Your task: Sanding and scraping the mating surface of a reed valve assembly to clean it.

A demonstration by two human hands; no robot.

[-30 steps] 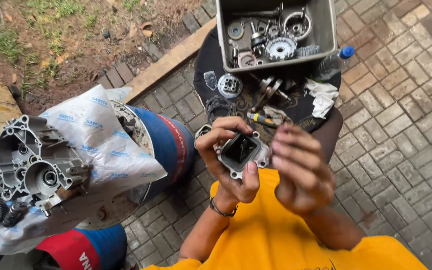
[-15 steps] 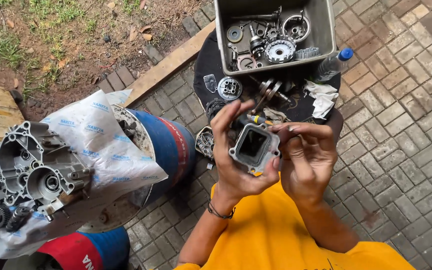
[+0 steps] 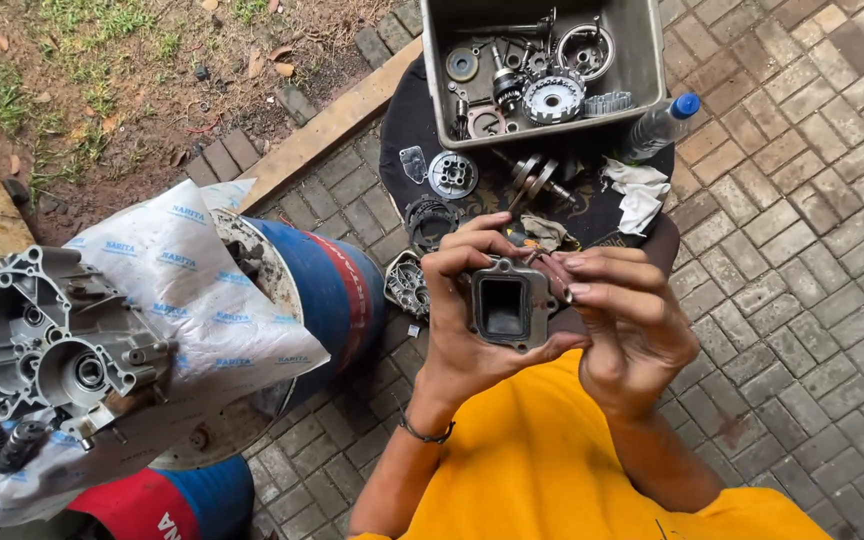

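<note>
Lighting: soft, even daylight, outdoors; overcast in character, with no single source to be made out. Shadows: faint and diffuse, gathered under the drum (image 3: pixel 322 290) and inside the grey tub (image 3: pixel 642 60). Glare: none strong; mild sheen is seen on the engine casing (image 3: pixel 52 330). Focus: sharp overall. Blur: slight softness at the fingertips (image 3: pixel 577 290). Distortion: wide-angle bending is noted in the paving (image 3: pixel 812 280) towards the edges.

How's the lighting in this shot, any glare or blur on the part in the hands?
Head view: soft, even daylight with no hard shadows; the square metal part held by the left hand and right hand is sharp, without glare; the engine casing at the left edge looks stretched by the wide lens.
</note>
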